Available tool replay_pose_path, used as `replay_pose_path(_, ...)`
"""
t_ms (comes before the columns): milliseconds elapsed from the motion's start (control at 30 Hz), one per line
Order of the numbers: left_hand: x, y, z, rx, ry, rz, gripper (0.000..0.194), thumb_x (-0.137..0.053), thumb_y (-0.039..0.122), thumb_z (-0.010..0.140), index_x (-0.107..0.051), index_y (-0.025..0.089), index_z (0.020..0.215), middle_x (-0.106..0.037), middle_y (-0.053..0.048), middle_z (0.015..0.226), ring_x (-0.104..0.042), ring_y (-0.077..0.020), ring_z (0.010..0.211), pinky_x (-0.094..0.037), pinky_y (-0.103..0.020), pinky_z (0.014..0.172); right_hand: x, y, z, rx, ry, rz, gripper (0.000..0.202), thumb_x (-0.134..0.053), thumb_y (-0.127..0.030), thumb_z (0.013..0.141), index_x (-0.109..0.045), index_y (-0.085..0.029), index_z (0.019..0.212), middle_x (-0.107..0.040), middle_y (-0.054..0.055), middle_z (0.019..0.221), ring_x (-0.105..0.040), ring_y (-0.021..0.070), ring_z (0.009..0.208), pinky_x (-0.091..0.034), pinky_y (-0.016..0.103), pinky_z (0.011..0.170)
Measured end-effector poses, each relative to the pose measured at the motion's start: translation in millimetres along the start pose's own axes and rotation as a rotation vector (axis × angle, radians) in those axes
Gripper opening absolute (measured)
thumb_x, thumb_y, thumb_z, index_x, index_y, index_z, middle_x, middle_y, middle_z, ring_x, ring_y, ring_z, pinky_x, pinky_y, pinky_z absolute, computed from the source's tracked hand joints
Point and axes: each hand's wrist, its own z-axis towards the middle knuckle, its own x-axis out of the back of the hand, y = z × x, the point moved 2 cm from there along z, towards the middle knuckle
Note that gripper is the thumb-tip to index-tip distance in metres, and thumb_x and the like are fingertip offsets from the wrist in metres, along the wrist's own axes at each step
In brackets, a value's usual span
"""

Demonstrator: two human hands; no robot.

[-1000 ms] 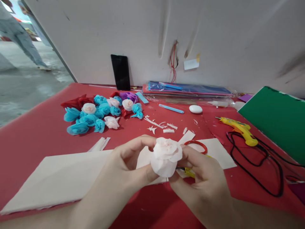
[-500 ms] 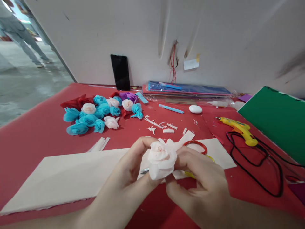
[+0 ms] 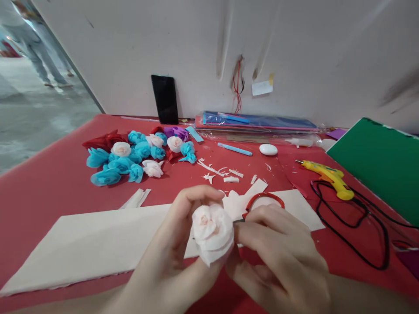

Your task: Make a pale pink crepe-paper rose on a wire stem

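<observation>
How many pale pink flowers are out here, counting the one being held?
5. The held flower is in the left hand; four lie in the pile: a left flower, back flower, right flower and front flower. More may be hidden beneath.

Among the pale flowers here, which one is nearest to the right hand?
The pale flower held in the left hand, beside the right hand; the other pale flowers lie farther away, among the blue flowers.

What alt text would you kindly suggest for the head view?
Left hand holds a white paper rose over a red tabletop, right hand at its side. Beyond lie blue, white, red and purple paper flowers; to the right, scissors and a yellow glue gun.
</observation>
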Motion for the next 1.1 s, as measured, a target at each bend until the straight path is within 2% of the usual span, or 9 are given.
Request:
replay_pose_path(100,-1.3,2.6,-0.3,-0.007,0.033,0.022,0.021,-0.065,0.032,0.087,-0.057,0.037,0.105,-0.061,0.005,0.079,-0.060,-0.0134,0.064,-0.053,-0.018,0.060,0.8,0.2,3.0,0.145,0.043,-0.088,0.013,-0.056,-0.007,0.086,-0.068,-0.011,0.082,-0.066,-0.001,0.060,-0.052,0.0132,0.054,-0.044,0.030,0.050)
replay_pose_path(200,-0.2,2.2,-1.7,-0.012,0.022,0.029,0.020,-0.061,0.032,0.090,-0.055,0.040,0.107,-0.058,0.006,0.073,-0.055,-0.0117,0.056,-0.050,-0.017,0.054,-1.5,-2.2,2.9,0.186,0.169,-0.182,0.013,-0.057,-0.005,0.088,-0.068,-0.011,0.088,-0.072,-0.002,0.066,-0.053,0.0128,0.057,-0.045,0.030,0.052)
replay_pose_path(300,2.9,1.3,-3.5,-0.063,0.009,0.087,0.031,-0.055,0.025,0.092,-0.052,0.047,0.112,-0.060,0.007,0.076,-0.057,-0.0122,0.058,-0.051,-0.016,0.053,-4.6,-8.4,-1.7,0.147,0.235,-0.271,0.014,-0.056,-0.007,0.091,-0.068,-0.015,0.088,-0.074,-0.004,0.069,-0.055,0.0118,0.060,-0.045,0.029,0.055)
replay_pose_path(400,5.5,2.6,-4.0,-0.120,0.017,0.170,0.042,-0.053,0.017,0.088,-0.051,0.049,0.115,-0.063,0.007,0.078,-0.059,-0.0128,0.057,-0.049,-0.015,0.050,-5.7,-11.6,-8.2,0.038,0.224,-0.329,0.011,-0.055,-0.016,0.098,-0.066,-0.018,0.096,-0.075,-0.005,0.076,-0.060,0.0122,0.072,-0.047,0.030,0.068)
replay_pose_path(467,6.2,3.7,-3.1,-0.139,0.023,0.200,0.043,-0.053,0.015,0.087,-0.052,0.048,0.115,-0.062,0.007,0.079,-0.057,-0.0121,0.055,-0.047,-0.014,0.045,-6.5,-10.7,-11.0,0.056,0.189,-0.354,0.012,-0.055,-0.019,0.098,-0.066,-0.019,0.097,-0.076,-0.005,0.081,-0.060,0.0125,0.077,-0.047,0.031,0.073)
replay_pose_path(633,7.9,5.5,0.6,-0.278,0.104,0.286,0.037,-0.053,0.015,0.081,-0.058,0.040,0.109,-0.060,0.004,0.087,-0.056,-0.0125,0.062,-0.050,-0.017,0.052,-6.6,-2.2,-9.2,0.282,0.339,-0.358,0.024,-0.050,-0.012,0.095,-0.073,-0.017,0.086,-0.074,-0.004,0.073,-0.060,0.0121,0.076,-0.045,0.032,0.072)
replay_pose_path(767,8.3,10.3,3.0,-0.360,0.083,0.365,0.036,-0.053,0.012,0.081,-0.058,0.035,0.107,-0.059,0.004,0.085,-0.058,-0.0124,0.066,-0.049,-0.020,0.060,-4.0,-4.8,-4.6,0.286,0.278,-0.375,0.026,-0.052,-0.010,0.095,-0.075,-0.017,0.087,-0.076,-0.003,0.076,-0.062,0.0131,0.079,-0.047,0.033,0.078)
replay_pose_path(933,10.6,20.1,7.6,-0.455,0.001,0.486,0.029,-0.051,0.010,0.080,-0.056,0.032,0.098,-0.058,0.003,0.076,-0.057,-0.0148,0.066,-0.047,-0.026,0.058,3.9,-10.8,-5.4,0.174,0.204,-0.387,0.023,-0.054,-0.010,0.096,-0.076,-0.016,0.089,-0.077,-0.002,0.078,-0.063,0.0127,0.085,-0.048,0.033,0.088)
replay_pose_path(1100,15.5,20.9,7.8,-0.467,0.002,0.532,0.032,-0.051,0.012,0.078,-0.056,0.035,0.101,-0.061,0.003,0.076,-0.060,-0.0190,0.071,-0.045,-0.029,0.053,5.4,-5.9,-5.5,0.340,0.180,-0.381,0.029,-0.050,-0.013,0.097,-0.078,-0.018,0.092,-0.074,-0.003,0.081,-0.061,0.0119,0.087,-0.050,0.033,0.084)
